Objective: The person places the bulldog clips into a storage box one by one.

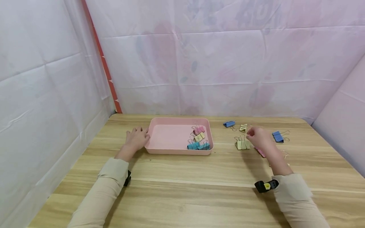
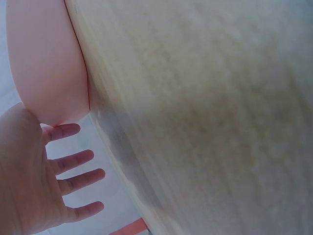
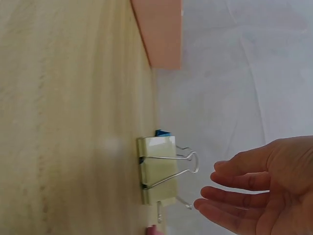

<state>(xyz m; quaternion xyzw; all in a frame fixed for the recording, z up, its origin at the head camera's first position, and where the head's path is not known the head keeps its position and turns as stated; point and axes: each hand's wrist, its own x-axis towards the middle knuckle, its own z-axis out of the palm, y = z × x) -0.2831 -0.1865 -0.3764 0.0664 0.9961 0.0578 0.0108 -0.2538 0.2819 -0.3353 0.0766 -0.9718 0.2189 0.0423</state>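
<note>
At the left end of the pink tray (image 1: 168,151), my left hand (image 1: 137,138) touches the wall with its fingers spread. The left wrist view shows the thumb and index finger at the tray's corner (image 2: 54,73). My right hand (image 1: 260,138) hovers close to a pale yellow binder clip (image 1: 243,144), which stands on the table with its wire handles up. In the right wrist view, the fingers (image 3: 239,171) are slightly bent, apart from the clip's handles, and hold nothing. A pink binder clip (image 1: 260,152) lies partly hidden under this hand.
Inside the tray's right end lie a pink clip (image 1: 198,129), a yellow clip (image 1: 199,137) and two teal clips (image 1: 193,145). Blue clips (image 1: 229,124) (image 1: 278,136) and another yellow clip (image 1: 243,127) lie around the right hand. Cloth walls (image 1: 182,63) border the wooden table (image 1: 182,196).
</note>
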